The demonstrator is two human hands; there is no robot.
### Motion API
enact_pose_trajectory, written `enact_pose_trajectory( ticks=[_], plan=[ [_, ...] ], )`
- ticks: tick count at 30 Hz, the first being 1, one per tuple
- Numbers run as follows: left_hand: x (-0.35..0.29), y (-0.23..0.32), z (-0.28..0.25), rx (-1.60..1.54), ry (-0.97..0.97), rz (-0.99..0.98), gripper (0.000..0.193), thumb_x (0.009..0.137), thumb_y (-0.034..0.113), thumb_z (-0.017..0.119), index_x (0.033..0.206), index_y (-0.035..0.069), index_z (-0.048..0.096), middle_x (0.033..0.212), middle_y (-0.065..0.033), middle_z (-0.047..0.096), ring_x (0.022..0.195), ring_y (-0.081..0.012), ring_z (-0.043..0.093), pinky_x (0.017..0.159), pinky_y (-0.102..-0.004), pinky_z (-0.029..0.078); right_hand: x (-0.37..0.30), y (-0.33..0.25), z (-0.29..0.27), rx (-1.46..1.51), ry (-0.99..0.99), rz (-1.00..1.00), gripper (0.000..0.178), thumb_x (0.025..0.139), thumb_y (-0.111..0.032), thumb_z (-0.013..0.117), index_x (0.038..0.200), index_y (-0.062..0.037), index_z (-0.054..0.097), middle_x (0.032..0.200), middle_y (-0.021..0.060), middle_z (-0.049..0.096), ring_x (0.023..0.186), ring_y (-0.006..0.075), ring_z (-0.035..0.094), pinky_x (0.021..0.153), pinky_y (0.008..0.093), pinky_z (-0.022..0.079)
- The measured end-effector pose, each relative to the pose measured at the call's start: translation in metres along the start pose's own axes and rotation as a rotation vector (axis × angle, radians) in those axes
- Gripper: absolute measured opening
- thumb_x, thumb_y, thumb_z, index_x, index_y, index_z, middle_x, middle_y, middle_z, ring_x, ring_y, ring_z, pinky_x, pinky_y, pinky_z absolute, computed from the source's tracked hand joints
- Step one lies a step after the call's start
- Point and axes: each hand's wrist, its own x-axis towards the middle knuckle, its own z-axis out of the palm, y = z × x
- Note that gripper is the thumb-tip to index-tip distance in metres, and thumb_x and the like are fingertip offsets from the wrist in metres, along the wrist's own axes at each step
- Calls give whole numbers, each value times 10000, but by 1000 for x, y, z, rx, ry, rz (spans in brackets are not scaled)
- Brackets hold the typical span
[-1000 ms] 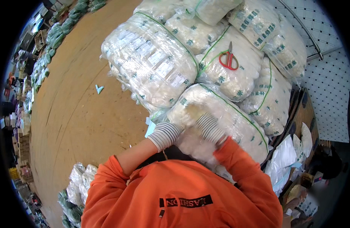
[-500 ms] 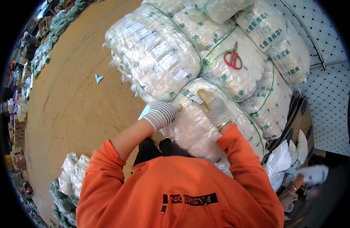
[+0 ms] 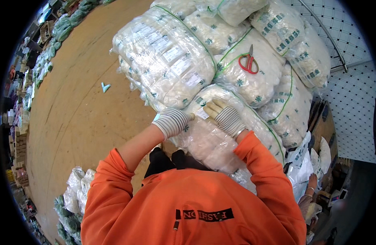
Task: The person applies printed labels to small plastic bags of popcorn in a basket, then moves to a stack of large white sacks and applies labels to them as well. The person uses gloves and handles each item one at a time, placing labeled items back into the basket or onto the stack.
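Both my hands wear pale work gloves with striped backs. My left hand [image 3: 174, 123] is closed beside the plastic-wrapped bale [image 3: 220, 143] in front of me. A bit of light blue paper [image 3: 157, 116] pokes out from under it; the rest is hidden. My right hand [image 3: 228, 118] lies with fingers stretched flat on top of that bale, over the edge of a small white label [image 3: 202, 113]. Red-handled scissors [image 3: 248, 63] rest on another bale [image 3: 257, 87] farther off, away from both hands.
A large bale with several white labels [image 3: 163, 53] stands beyond my left hand, amid a heap of others bound with green cord. A blue scrap [image 3: 105, 87] lies on the brown floor. Another person's hand [image 3: 312, 181] shows at the lower right, near white bags [image 3: 301, 163].
My right hand has turned from a raised thumb to fingers laid flat near the label. Less blue paper shows at my left hand. The other person's hand has moved.
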Motion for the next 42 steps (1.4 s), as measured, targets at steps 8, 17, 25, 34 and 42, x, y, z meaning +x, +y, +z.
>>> enact_pose_trajectory(
  ticks=[8, 17, 25, 34, 42],
  plan=[
    [-6, -3, 0, -50, 54, 0, 384, 817, 85, 527, 1197, 139, 546, 838, -180, 643, 761, -323, 651, 668, -430, 506, 21, -56, -18, -126, -456, 266, 592, 810, -375, 584, 1366, -270, 409, 1482, 134, 246, 1368, 347, 221, 1009, 681, 181],
    [-92, -71, -2, -1263, 280, -171, 405, 761, 87, 558, 1162, 26, 575, 819, -61, 618, 766, -131, 582, 689, -278, 471, 28, -111, -77, 275, -292, 490, 297, 807, -313, 609, 967, -67, 657, 883, 164, 647, 841, 306, 620, 781, 418, 479],
    [-168, -71, -23, -1447, 358, -22, 404, 772, 102, 612, 1162, 2, 578, 891, -38, 614, 809, -105, 560, 758, -236, 448, 84, -211, -1, 1005, -87, 654, 439, 801, -282, 644, 1153, -26, 591, 1039, 162, 648, 970, 264, 616, 848, 343, 477],
    [-215, -111, 44, -1511, 417, 73, 530, 725, 92, 711, 1211, -31, 539, 1126, -144, 609, 993, -165, 594, 854, -286, 482, 119, -266, -23, 1612, 171, 866, 381, 853, -151, 603, 1208, -20, 553, 1066, 48, 636, 912, 130, 603, 752, 261, 503],
    [-208, -81, 64, -1723, 358, -10, 326, 767, 76, 643, 1069, -48, 628, 943, -81, 670, 823, -122, 610, 757, -264, 494, 106, -279, -54, 1136, 140, 1129, 252, 808, -178, 689, 984, -6, 634, 855, 44, 640, 793, 103, 571, 692, 258, 463]
  ],
)
